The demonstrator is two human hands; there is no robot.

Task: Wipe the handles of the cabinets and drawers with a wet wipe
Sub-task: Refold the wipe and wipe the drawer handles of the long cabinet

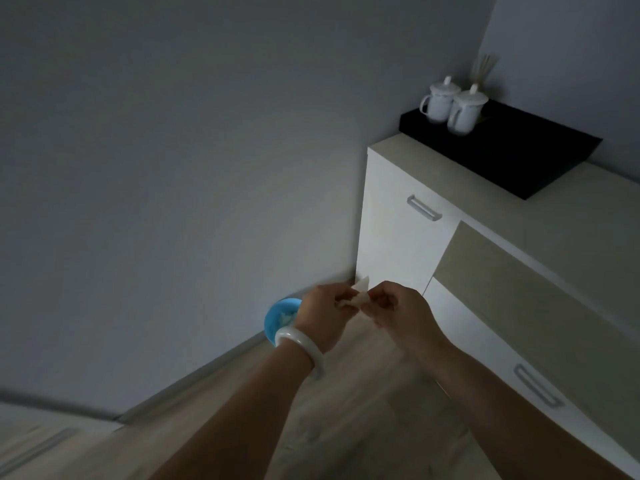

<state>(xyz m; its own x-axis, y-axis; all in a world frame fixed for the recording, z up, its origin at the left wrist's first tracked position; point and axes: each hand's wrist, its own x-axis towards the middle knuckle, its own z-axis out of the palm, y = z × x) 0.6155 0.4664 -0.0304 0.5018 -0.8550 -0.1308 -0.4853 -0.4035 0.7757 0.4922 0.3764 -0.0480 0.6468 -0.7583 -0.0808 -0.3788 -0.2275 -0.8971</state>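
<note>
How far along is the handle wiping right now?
Nothing looks wiped yet. The left hand and right hand hold a wet wipe between them, away from the cabinet. Left to do: the upper handle and the lower drawer handle, neither being touched.

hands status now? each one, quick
Left hand: closed, pinching one end of the wet wipe.
Right hand: closed, pinching the other end of the same wipe.
</note>
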